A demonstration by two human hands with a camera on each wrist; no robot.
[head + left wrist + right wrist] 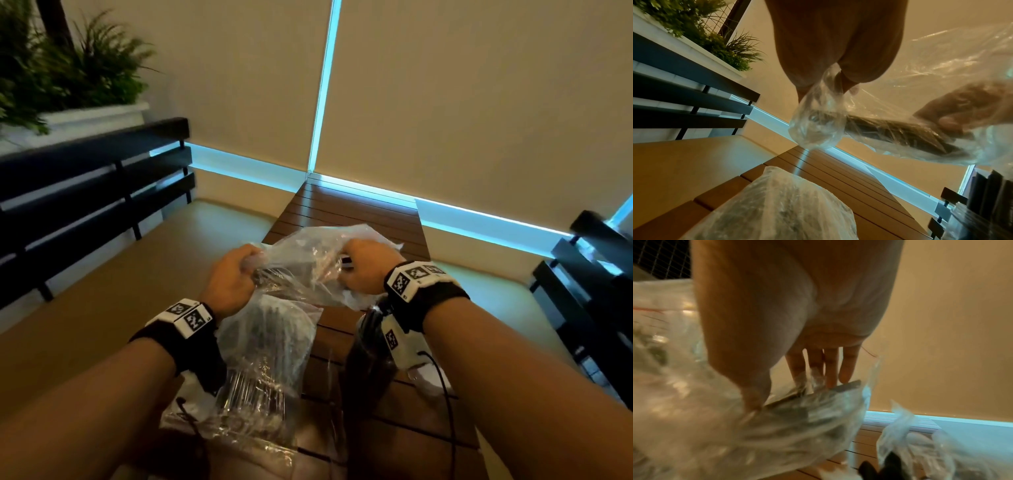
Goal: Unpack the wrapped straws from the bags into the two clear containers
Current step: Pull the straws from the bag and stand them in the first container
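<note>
Straws (898, 129), dark wrapped bundle, inside clear bag (308, 260) held up over slatted bench (352, 219). Left hand (229, 274): fingers curled, gripping twisted bag end. Right hand (363, 267): fingers (831, 369) reach into bag mouth, on bundle end; grip unclear. Second filled bag (270, 346) on bench below.

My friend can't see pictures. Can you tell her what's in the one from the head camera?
Two hands hold a crinkly clear plastic bag of dark straws above a brown slatted table: the left hand grips one end, the right hand the other. A second clear bag lies on the table below.
</note>
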